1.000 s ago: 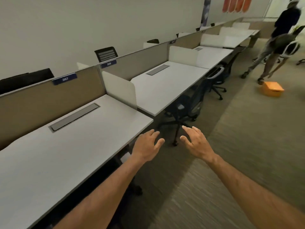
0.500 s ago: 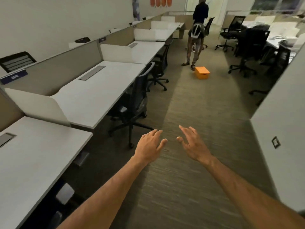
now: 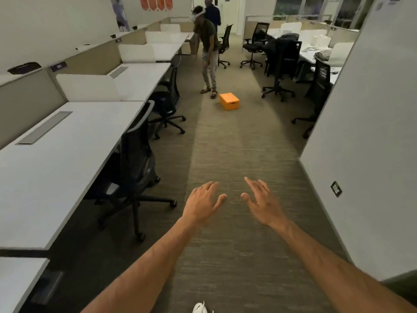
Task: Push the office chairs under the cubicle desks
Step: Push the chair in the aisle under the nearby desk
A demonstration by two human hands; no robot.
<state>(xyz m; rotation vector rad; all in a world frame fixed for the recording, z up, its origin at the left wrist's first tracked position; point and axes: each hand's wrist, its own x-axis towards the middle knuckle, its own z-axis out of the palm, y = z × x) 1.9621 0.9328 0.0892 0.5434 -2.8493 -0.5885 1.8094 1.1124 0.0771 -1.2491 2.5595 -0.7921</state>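
A row of white cubicle desks (image 3: 67, 154) runs along the left wall. A black office chair (image 3: 137, 154) stands at the nearest desk, its seat partly under the top and its back at the desk edge. A second black chair (image 3: 169, 102) sits at the desk beyond. My left hand (image 3: 203, 204) and my right hand (image 3: 261, 204) are held out over the carpet aisle, fingers spread and empty. Both hover to the right of the nearest chair without touching it.
An orange box (image 3: 229, 101) lies on the carpet mid-aisle. Beside it a person (image 3: 208, 48) bends forward, with another person behind. Several black chairs (image 3: 279, 64) stand loose at the right desks. A white partition wall (image 3: 365, 143) closes the right side.
The view has swung right and down the aisle, bringing the right desks and partition into sight. My hands stay outstretched and open. The far person has straightened somewhat.
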